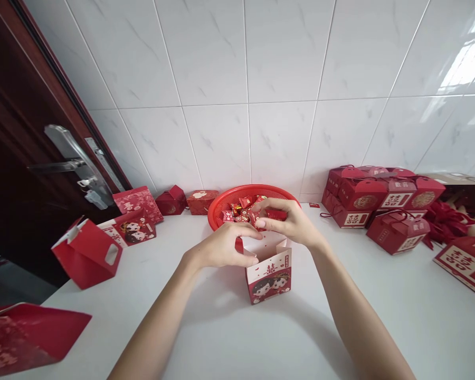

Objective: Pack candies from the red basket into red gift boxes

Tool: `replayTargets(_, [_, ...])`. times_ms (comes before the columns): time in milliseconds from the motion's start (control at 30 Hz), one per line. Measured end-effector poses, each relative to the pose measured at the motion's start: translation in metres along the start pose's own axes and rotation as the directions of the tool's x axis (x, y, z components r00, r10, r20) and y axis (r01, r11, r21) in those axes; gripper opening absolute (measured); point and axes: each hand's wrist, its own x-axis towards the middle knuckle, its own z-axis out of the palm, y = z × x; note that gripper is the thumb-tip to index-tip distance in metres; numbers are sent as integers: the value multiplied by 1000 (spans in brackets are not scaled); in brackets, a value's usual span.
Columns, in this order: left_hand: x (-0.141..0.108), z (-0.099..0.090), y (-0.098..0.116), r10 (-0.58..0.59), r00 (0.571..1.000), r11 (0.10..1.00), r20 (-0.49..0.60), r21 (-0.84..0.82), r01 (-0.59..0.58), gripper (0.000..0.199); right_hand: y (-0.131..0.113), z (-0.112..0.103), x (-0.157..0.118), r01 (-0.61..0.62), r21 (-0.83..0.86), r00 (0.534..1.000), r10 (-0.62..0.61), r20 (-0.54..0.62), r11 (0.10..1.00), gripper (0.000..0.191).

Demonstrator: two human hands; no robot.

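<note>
At box (pixel 269 279), left hand (pixel 221 248) curled, right hand (pixel 288 220) arched

One basket (pixel 245 191) holds candies (pixel 245 202) too jumbled to count. Six boxes (pixel 171 202) sit left, one open box (pixel 271 274) in front, two loose boxes (pixel 398 232) right.

The smooth white desk (pixel 229 343) supports one open, upright red-and-white cardboard box (pixel 269 279) at centre, a round red plastic basket (pixel 218 208) far centre, assorted red cardboard boxes (pixel 87 256) left, and stacked red handled cartons (pixel 352 198) far right.

Left hand (pixel 220 246) at open box (pixel 269 278), right hand (pixel 288 221) near red basket (pixel 212 212).
</note>
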Motion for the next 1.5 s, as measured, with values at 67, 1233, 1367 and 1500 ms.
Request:
replayTargets(67, [0, 1, -1, 25, 1000, 999, -14, 27, -25, 46, -1, 0, 0, -13, 112, 995, 24, -95, 994, 27])
replayTargets(1233, [5, -1, -9, 90, 996, 994, -17, -53, -90, 35, -20, -11, -9, 2, -208, 1000, 1, 12, 978, 34])
replayTargets(1367, [6, 0, -7, 105, 991, 993, -87, -49, -109, 27, -22, -30, -14, -66, -249, 995, 45, -88, 966, 38])
replayTargets(1500, [3, -5, -6, 82, 972, 988, -221, -109, -108, 22, -18, -38, -15, -97, -299, 994, 105, 13, 949, 38])
